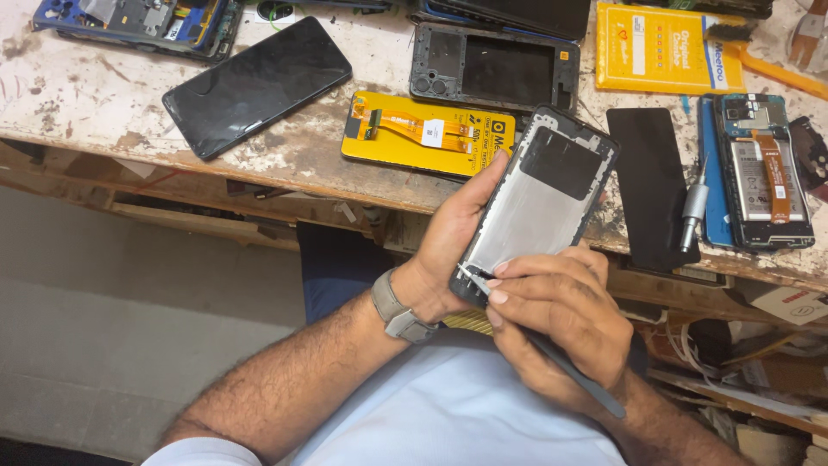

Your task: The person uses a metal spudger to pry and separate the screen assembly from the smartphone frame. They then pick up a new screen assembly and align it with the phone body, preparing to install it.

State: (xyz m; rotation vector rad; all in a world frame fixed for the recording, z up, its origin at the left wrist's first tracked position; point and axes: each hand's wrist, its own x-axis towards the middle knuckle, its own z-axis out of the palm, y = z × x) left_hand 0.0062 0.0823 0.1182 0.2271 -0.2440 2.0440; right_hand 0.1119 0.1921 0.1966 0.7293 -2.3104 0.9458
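My left hand point(448, 246) grips a phone display frame point(539, 194) by its left edge, silver inner side up, in front of the workbench edge. A black patch sits near the frame's top. My right hand point(556, 324) holds grey tweezers point(569, 367), and their tip touches the frame's lower left corner. A grey watch strap is on my left wrist.
The worn white workbench point(103, 103) carries a black phone screen point(256, 85), a yellow display panel with flex cable point(427, 134), an empty phone frame point(493, 69), a black panel point(649, 185), a small screwdriver point(694, 211), an opened phone point(763, 173) and a yellow packet point(664, 47).
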